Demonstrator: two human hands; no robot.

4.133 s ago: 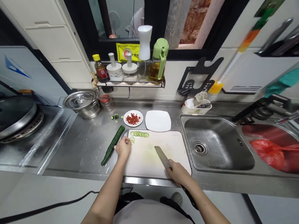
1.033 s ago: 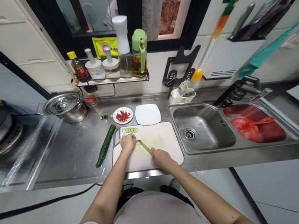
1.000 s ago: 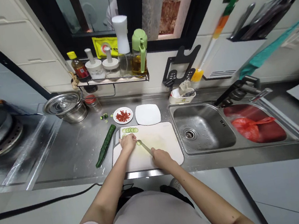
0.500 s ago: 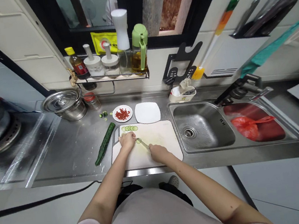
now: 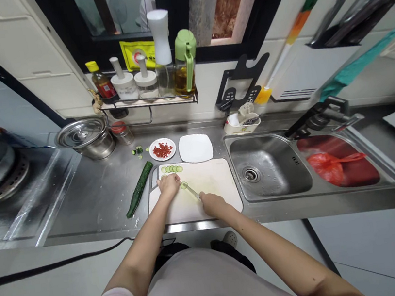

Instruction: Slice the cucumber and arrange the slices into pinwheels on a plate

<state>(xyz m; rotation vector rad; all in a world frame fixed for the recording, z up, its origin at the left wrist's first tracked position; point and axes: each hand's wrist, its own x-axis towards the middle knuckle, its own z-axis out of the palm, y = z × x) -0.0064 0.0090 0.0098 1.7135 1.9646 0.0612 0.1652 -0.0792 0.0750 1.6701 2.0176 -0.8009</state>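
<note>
My right hand (image 5: pixel 213 205) is closed around the handle of a knife (image 5: pixel 193 192), whose blade points up and left over the white cutting board (image 5: pixel 220 184). At the blade's tip lies a thin round cucumber slice (image 5: pixel 183 185). My left hand (image 5: pixel 169 185) rests on the board just left of that slice, thumb and fingers pinched together; what they hold, if anything, is too small to make out. A row of overlapping cucumber slices (image 5: pixel 171 169) lies along the board's upper left. Part of another slice shows behind my left hand. A whole cucumber (image 5: pixel 139 189) lies left of the board.
Behind the board stand a plate of chopped red pieces (image 5: pixel 162 149) and a square white plate (image 5: pixel 195 148). Cucumber scraps (image 5: pixel 136 151) lie left of them. A double sink (image 5: pixel 269 165) is at right; a lidded steel pot (image 5: pixel 88 139) stands at left under the seasoning rack (image 5: pixel 150 103).
The knife and my right hand have drawn slightly to the right, away from my left hand. My left hand keeps its pinch in nearly the same place.
</note>
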